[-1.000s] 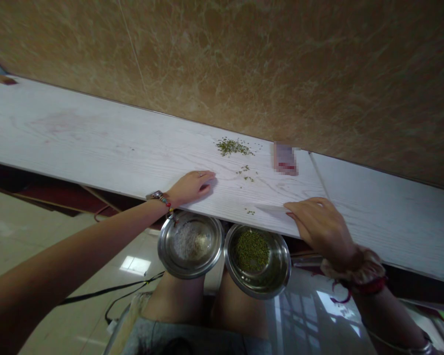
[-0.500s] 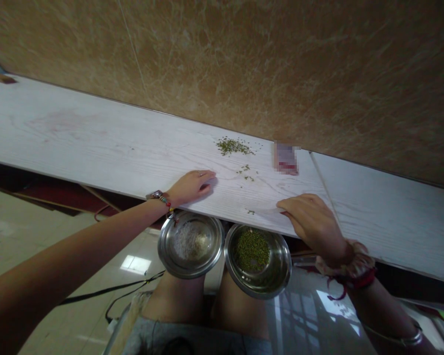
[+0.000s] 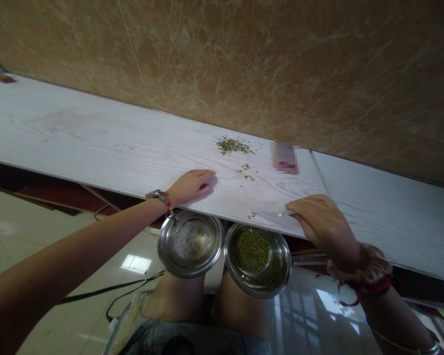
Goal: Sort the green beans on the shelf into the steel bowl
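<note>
My left hand [image 3: 191,186] lies on the white wooden board [image 3: 96,143], fingers stretched out and together, holding nothing. My right hand [image 3: 320,222] pinches a thin white card [image 3: 271,213] flat against the board near its front edge, beside a few green beans [image 3: 251,215]. A larger heap of green beans [image 3: 234,146] lies further back, with a small scatter [image 3: 246,171] between. Below the edge, on my knees, sit two steel bowls. The left bowl [image 3: 163,246] holds white grains. The right bowl [image 3: 285,261] holds green beans.
A small red and white object [image 3: 285,157], blurred, lies on the board by the brown marble wall [image 3: 266,64]. A seam [image 3: 320,177] splits the board to the right. A black cable [image 3: 107,291] runs over the tiled floor at the left.
My right hand slid the card a little left along the board's edge, then back right. The few beans by the card shifted slightly. My left hand stayed put.
</note>
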Action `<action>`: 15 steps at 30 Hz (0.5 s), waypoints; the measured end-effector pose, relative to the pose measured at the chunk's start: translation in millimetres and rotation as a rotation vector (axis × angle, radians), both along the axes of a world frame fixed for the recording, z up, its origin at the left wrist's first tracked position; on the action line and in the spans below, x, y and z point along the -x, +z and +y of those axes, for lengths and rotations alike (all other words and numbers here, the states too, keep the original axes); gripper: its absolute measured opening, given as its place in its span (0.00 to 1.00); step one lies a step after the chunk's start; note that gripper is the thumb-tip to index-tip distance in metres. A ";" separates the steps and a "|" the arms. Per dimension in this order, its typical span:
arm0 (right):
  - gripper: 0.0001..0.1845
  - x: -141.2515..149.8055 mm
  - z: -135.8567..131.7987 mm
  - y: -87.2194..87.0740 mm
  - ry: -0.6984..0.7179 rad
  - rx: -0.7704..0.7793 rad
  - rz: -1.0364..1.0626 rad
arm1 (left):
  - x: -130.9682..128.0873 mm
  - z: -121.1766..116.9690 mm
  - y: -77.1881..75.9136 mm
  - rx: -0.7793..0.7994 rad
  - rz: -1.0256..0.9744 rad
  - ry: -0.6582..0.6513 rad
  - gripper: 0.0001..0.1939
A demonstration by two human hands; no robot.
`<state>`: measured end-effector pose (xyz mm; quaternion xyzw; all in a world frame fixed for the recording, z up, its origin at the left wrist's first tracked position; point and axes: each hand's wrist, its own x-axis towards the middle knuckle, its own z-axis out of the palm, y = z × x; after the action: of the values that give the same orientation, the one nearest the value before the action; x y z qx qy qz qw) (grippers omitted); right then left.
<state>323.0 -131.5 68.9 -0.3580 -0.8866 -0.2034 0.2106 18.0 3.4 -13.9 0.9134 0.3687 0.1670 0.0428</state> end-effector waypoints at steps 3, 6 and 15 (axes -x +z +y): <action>0.09 2.6 -1.9 -1.7 -0.021 -0.004 0.011 | 0.3 0.6 -0.5 -0.025 0.001 -0.014 0.19; 0.09 5.4 -6.0 -1.6 -0.005 0.011 0.003 | 0.5 0.0 0.2 -0.070 0.011 -0.055 0.17; 0.08 11.6 -30.1 10.2 0.078 0.127 -0.014 | -2.7 -4.1 3.9 -0.102 0.043 -0.221 0.14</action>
<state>311.4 -161.6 79.0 -0.3344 -0.9125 -0.1407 0.1892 20.7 -0.7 -10.0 0.9528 0.2579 0.1601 0.0062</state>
